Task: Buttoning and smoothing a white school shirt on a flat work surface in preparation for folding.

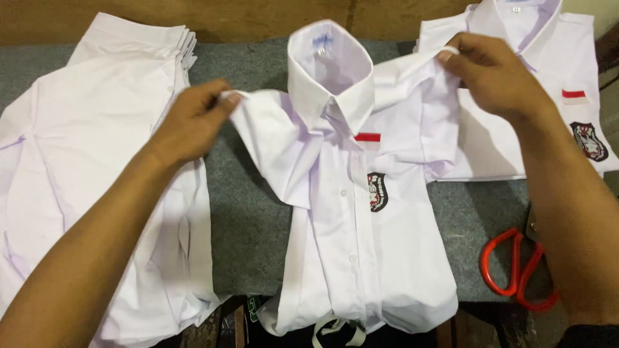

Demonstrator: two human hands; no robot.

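left hand (193,119) pinches the left sleeve edge of the white shirt (361,219), fingers closed on cloth. right hand (493,74) grips the other sleeve the same way, lifted. the shirt lies buttoned, collar up, mid desk (248,225). left of the shirt, a stack of white shirts (84,148); right of it, a folded shirt (554,77) and red-handled scissors (516,270).

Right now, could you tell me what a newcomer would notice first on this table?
A buttoned white shirt lies mid-table, its sleeves pinched up by the left hand and right hand. Red scissors lie at the lower right, with a shirt pile on the left.
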